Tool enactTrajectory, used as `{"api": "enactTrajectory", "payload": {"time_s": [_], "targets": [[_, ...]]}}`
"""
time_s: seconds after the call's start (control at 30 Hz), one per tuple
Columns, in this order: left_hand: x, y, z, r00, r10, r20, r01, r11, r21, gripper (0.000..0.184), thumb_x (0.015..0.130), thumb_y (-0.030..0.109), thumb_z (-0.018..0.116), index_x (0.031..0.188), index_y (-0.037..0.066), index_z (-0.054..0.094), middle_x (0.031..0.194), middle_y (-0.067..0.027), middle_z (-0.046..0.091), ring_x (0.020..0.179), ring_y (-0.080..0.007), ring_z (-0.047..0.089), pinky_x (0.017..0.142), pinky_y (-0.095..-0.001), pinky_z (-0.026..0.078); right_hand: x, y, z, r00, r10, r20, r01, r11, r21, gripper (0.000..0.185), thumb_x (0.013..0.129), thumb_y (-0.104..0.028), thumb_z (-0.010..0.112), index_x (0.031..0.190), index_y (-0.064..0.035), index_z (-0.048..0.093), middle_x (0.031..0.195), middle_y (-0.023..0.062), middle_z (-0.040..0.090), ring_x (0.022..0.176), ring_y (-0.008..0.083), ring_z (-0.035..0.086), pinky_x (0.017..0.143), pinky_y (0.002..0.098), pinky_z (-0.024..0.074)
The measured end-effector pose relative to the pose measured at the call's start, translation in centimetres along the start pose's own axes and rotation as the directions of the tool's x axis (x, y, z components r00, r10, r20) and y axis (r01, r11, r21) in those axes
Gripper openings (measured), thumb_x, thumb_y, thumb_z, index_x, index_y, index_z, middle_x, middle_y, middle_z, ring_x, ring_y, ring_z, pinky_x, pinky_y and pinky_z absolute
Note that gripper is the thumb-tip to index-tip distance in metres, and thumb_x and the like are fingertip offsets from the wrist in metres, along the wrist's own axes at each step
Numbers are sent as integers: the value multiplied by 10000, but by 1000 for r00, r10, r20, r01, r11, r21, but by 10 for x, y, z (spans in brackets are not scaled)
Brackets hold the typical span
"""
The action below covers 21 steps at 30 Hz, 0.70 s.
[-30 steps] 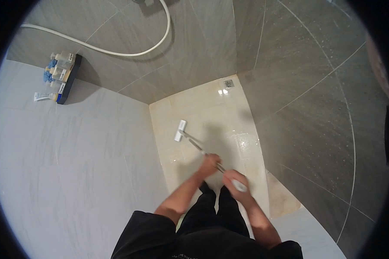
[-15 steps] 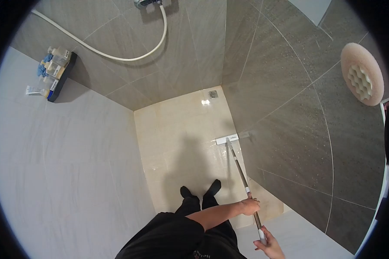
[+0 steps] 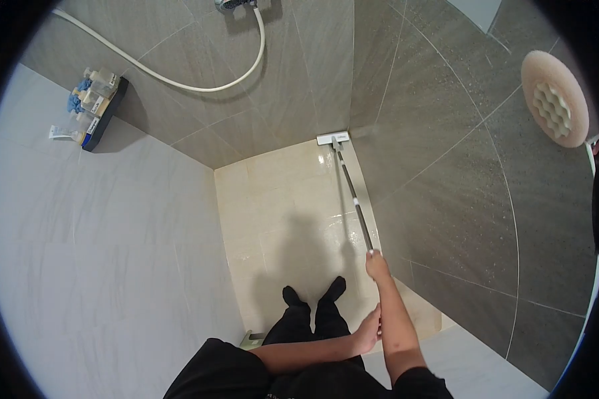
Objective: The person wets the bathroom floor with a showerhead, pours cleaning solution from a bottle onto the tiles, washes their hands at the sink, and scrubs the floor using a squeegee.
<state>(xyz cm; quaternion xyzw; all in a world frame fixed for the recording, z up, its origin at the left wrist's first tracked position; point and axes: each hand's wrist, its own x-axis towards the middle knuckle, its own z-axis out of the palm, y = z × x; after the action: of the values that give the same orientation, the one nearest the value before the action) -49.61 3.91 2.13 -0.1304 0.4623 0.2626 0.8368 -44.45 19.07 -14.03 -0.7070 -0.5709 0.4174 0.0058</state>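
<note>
My right hand is closed around the grey pole of a long-handled floor brush. The white bar-shaped head of the brush lies at the far right corner of the floor, against the back wall. Its underside is hidden. Nearer to my body, my left hand is closed on the lower end of the pole. My right forearm crosses in front and covers that end and part of the left fingers.
Wet beige floor lies between a pale left wall and grey tiled walls. A bottle shelf hangs at left. A white shower hose loops above. A pink oval sponge-like pad is at right. My feet stand mid-floor.
The brush head has slid forward along the right side to the back wall. My right hand has moved from the pole's end to higher up; my left hand is now the lower one.
</note>
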Motion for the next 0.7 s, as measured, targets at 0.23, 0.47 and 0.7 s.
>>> {"api": "enactTrajectory", "payload": {"time_s": [0.23,0.47,0.7], "targets": [[-49,-6,-6,963,-139,232,131,990,48,441,927,595,513,1031,170,561,1003,32,538,954,-116,506,862,-343,412,-54,59,19,994,98,53,-93,991,-95,460,974,-353,424,1038,75,579,874,286,646,793,419,657,707,490,525],[-48,28,-3,978,15,206,-19,1000,18,533,849,634,608,1046,145,533,1021,16,558,962,-129,510,861,-340,407,8,-12,10,982,152,115,-140,985,-105,527,1002,-391,383,955,93,585,600,192,599,473,290,617,440,419,495],[-46,29,-5,973,123,194,-128,992,11,497,869,596,613,1064,145,537,1007,35,566,998,-108,507,896,-311,401,-47,-51,-10,927,290,239,-289,957,-39,522,998,-393,379,983,90,575,674,187,631,484,310,619,471,423,509]]}}
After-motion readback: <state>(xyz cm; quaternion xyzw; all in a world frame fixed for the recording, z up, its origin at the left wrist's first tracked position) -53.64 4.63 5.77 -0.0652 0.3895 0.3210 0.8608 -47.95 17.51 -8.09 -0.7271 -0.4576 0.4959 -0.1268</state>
